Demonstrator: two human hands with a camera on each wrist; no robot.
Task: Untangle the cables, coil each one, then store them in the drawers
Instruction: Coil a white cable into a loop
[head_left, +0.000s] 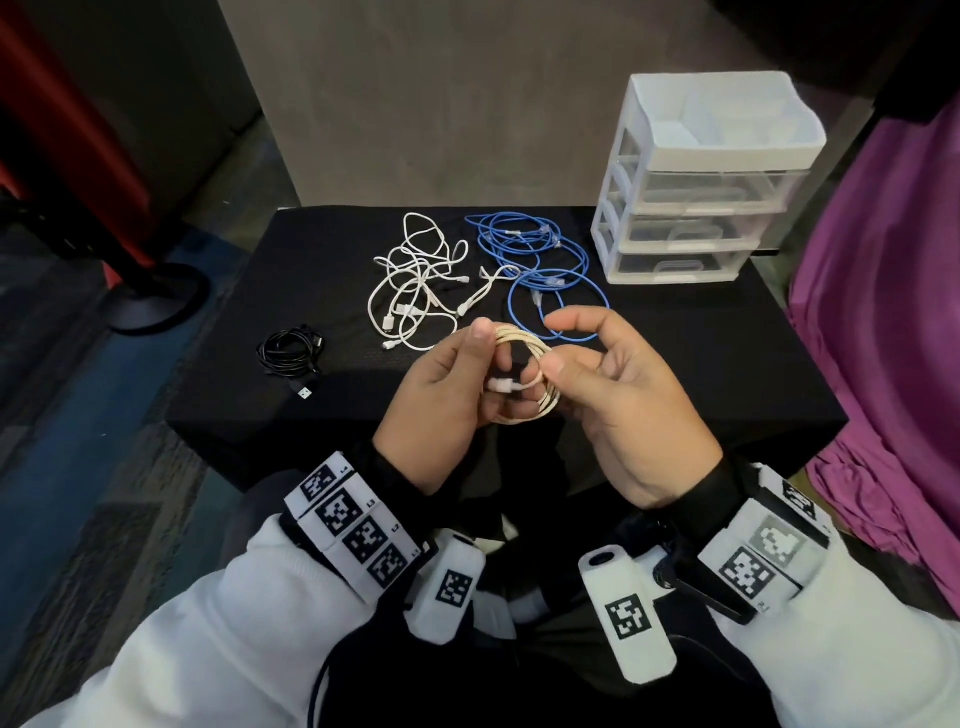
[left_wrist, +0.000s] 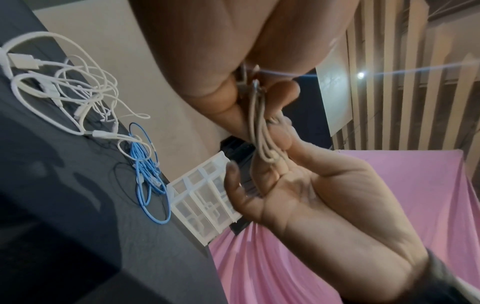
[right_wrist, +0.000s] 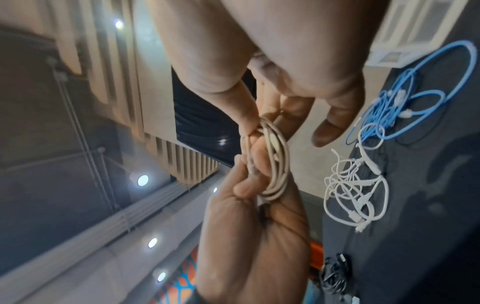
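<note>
A cream cable (head_left: 524, 376) wound into a small coil is held above the near edge of the black table (head_left: 234, 405). My left hand (head_left: 493, 364) grips the coil's left side, with the cable's white plug (head_left: 501, 385) at its fingers. My right hand (head_left: 563, 358) pinches the coil's right side under the thumb, and its index finger curls above. The right wrist view shows the coil (right_wrist: 275, 160) gripped by both hands. On the table lie a white cable tangle (head_left: 415, 291), blue cables (head_left: 535, 254) and a coiled black cable (head_left: 291, 353).
A white plastic drawer unit (head_left: 701, 182) stands at the table's far right corner, its clear drawers closed and an open tray on top. Purple cloth (head_left: 883, 312) hangs to the right. A red stand with a black base (head_left: 150, 296) is on the floor at left.
</note>
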